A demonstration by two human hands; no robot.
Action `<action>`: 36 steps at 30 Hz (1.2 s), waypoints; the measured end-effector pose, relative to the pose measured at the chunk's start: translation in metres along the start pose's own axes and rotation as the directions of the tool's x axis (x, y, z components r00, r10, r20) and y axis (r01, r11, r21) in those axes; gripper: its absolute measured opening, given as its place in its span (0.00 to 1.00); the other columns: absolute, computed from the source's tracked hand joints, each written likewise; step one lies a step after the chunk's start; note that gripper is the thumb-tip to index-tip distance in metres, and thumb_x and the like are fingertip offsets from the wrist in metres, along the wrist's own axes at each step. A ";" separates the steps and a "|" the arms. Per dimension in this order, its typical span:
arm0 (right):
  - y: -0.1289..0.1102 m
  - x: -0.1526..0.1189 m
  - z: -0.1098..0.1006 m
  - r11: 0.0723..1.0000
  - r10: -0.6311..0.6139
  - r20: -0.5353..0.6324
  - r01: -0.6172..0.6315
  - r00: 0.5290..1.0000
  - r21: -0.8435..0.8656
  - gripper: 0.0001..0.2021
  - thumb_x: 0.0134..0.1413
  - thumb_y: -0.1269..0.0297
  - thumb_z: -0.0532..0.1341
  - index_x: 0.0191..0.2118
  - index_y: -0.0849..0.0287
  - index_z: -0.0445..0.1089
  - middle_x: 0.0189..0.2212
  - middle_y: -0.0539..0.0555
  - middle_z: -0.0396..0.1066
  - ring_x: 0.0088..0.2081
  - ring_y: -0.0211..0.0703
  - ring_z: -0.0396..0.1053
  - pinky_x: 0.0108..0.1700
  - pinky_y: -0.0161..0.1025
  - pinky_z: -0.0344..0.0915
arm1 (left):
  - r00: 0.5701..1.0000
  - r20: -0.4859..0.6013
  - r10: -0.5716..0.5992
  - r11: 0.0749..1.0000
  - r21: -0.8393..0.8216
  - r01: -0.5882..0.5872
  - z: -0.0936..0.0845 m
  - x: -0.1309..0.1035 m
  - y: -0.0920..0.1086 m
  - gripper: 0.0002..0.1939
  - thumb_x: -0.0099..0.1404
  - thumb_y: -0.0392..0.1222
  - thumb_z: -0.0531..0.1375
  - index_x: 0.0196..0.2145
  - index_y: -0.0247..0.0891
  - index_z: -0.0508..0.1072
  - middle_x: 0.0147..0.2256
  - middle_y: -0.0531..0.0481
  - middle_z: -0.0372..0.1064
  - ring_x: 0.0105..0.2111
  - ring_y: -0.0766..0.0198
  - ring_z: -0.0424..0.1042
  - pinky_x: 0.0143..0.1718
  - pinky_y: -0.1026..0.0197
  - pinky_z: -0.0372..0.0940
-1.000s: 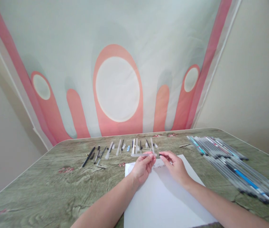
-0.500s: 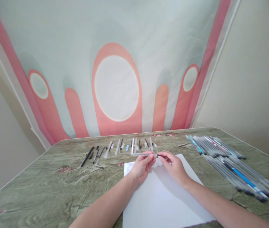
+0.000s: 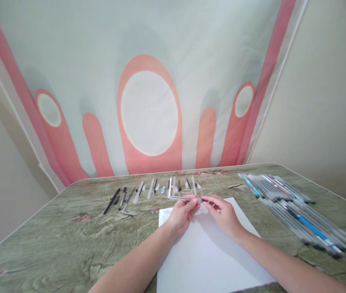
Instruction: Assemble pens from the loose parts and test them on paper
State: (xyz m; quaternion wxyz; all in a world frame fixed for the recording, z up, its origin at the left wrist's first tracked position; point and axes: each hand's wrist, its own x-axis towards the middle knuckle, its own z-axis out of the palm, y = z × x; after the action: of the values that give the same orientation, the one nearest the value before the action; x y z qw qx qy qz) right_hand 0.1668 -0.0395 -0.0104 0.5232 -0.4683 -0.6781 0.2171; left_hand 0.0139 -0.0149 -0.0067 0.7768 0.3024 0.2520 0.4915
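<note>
Above the far end of a white paper sheet [image 3: 209, 252], a slim clear-barrelled pen [image 3: 179, 198] lies level across my two hands. My left hand [image 3: 184, 215] is closed round its barrel, which sticks out to the left past the fingers. The fingertips of my right hand [image 3: 224, 215] pinch the pen's dark end, close beside the left fingers. Whether that dark piece is joined to the barrel or apart from it, I cannot tell. Small marks on the paper show just below the fingers.
Beyond my hands, a row of pen parts holds clear tubes [image 3: 150, 188], dark refills [image 3: 128, 199], a black pen barrel [image 3: 112, 201] and a small blue piece [image 3: 163, 190]. Many clear pens [image 3: 270, 188] lie in two groups at the right, with a blue pen [image 3: 316, 229] among them.
My hands and the pen hold almost the same place. The whole view has shifted very slightly; nothing is visibly taken up or let go.
</note>
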 end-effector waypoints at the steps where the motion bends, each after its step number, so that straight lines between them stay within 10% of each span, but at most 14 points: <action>1: 0.000 0.000 0.000 1.000 0.001 0.000 -0.001 1.000 0.002 0.12 0.52 0.62 0.55 0.39 0.57 0.71 0.34 0.54 0.70 0.31 0.39 0.68 0.29 0.33 0.65 | 1.000 0.002 -0.001 1.000 -0.001 0.001 -0.001 0.000 0.000 0.11 0.49 0.33 0.65 0.32 0.32 0.70 0.29 0.50 0.71 0.29 0.72 0.71 0.38 0.71 0.65; 36: -0.003 -0.001 -0.001 0.996 0.026 0.029 -0.023 0.999 -0.081 0.13 0.55 0.56 0.51 0.38 0.58 0.67 0.30 0.54 0.70 0.28 0.39 0.66 0.30 0.35 0.64 | 1.000 0.003 -0.006 0.999 0.034 0.006 -0.001 0.000 -0.001 0.11 0.49 0.34 0.65 0.31 0.30 0.70 0.29 0.49 0.71 0.30 0.71 0.71 0.38 0.70 0.65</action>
State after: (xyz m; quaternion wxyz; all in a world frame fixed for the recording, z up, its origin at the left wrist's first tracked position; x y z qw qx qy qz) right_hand 0.1666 -0.0415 -0.0084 0.4909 -0.4942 -0.6882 0.2028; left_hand 0.0137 -0.0152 -0.0083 0.7734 0.3156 0.2603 0.4843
